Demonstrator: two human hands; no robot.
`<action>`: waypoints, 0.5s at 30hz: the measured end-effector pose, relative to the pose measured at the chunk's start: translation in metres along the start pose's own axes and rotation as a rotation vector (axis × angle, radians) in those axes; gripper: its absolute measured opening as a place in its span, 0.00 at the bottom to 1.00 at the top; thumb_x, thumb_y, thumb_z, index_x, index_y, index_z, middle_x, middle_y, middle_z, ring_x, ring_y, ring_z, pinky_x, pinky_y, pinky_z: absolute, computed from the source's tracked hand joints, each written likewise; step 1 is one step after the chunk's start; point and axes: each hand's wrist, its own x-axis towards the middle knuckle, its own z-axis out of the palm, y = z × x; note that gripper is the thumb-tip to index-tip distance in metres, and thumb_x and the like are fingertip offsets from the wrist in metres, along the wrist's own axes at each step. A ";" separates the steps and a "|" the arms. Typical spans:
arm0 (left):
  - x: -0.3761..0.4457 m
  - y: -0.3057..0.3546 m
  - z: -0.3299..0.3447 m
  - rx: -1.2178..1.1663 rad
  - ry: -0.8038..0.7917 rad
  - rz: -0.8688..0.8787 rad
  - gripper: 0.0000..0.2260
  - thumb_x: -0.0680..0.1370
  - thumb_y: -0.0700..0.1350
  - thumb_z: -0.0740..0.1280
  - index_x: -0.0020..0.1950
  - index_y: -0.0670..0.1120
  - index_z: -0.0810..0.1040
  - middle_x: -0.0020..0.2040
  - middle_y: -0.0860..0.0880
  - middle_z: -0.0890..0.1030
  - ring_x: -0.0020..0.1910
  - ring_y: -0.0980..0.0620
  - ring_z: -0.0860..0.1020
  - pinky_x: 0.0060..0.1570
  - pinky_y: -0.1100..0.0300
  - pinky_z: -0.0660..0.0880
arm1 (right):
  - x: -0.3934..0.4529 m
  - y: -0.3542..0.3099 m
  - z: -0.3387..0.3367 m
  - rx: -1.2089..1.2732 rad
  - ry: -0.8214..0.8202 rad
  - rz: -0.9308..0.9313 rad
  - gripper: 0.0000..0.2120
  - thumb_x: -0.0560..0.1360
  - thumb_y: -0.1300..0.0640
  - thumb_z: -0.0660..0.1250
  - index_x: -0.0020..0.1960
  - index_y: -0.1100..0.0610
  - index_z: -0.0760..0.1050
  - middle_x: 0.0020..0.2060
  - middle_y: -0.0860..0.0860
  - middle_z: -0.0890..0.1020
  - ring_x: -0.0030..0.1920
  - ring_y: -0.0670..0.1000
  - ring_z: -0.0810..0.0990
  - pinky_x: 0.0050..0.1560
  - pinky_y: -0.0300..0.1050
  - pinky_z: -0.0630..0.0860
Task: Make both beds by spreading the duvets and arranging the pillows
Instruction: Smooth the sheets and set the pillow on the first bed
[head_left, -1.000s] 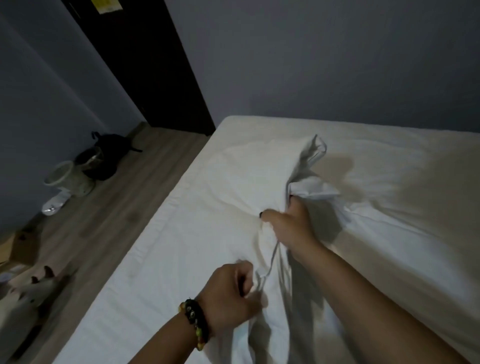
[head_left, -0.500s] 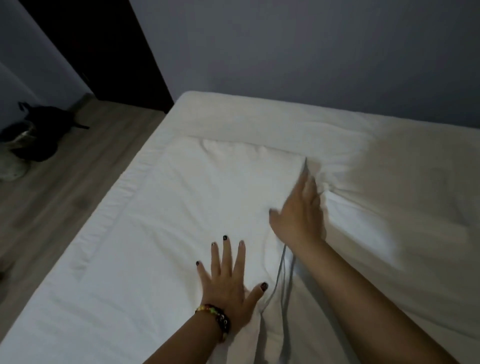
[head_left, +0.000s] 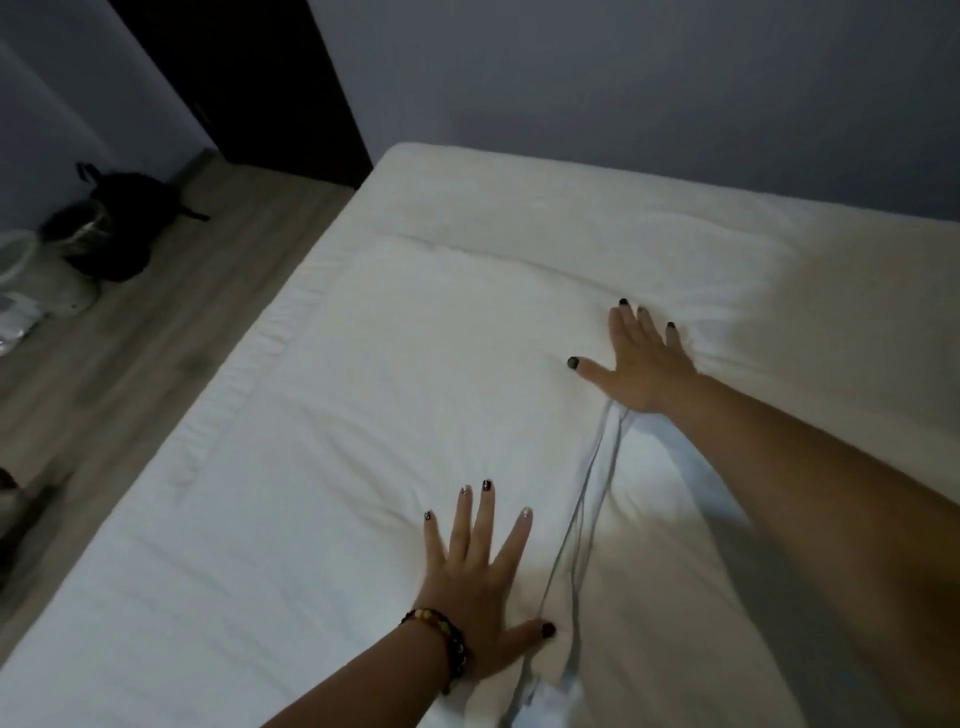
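Note:
A white duvet lies spread flat over the left part of the white bed, its folded edge running down the middle between my arms. My left hand, with a beaded bracelet at the wrist, presses flat on the duvet near its lower right edge, fingers straight and spread. My right hand reaches farther up and presses flat on the duvet's upper right corner, fingers straight. More white bedding lies under my right arm. No pillow is in view.
The bed stands against a grey wall. Wooden floor runs along its left side, with a black bag and a white fan-like object by the left wall. A dark doorway is behind.
A second ago both hands gripped a raised fold of the duvet. They let go, the duvet dropped flat, and both hands now press on it; the right hand has slid up and right.

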 end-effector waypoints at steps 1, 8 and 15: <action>-0.001 -0.001 -0.005 0.023 0.035 0.017 0.47 0.67 0.77 0.51 0.78 0.54 0.43 0.78 0.38 0.40 0.76 0.36 0.40 0.66 0.28 0.48 | -0.006 -0.002 0.001 0.012 0.047 -0.011 0.45 0.75 0.28 0.46 0.78 0.57 0.37 0.78 0.51 0.38 0.77 0.52 0.37 0.76 0.56 0.38; -0.033 -0.004 -0.009 0.074 -0.017 0.120 0.42 0.70 0.71 0.56 0.77 0.48 0.56 0.77 0.36 0.53 0.76 0.37 0.52 0.65 0.32 0.62 | -0.075 -0.051 0.015 0.075 0.238 -0.242 0.32 0.82 0.45 0.50 0.79 0.59 0.43 0.78 0.54 0.43 0.78 0.51 0.40 0.76 0.51 0.40; -0.085 -0.003 0.014 0.187 0.006 0.276 0.35 0.77 0.64 0.51 0.77 0.42 0.54 0.77 0.38 0.54 0.76 0.37 0.53 0.66 0.35 0.63 | -0.149 -0.073 0.038 -0.109 0.128 -0.245 0.33 0.82 0.44 0.47 0.78 0.60 0.38 0.78 0.54 0.38 0.77 0.52 0.37 0.76 0.51 0.39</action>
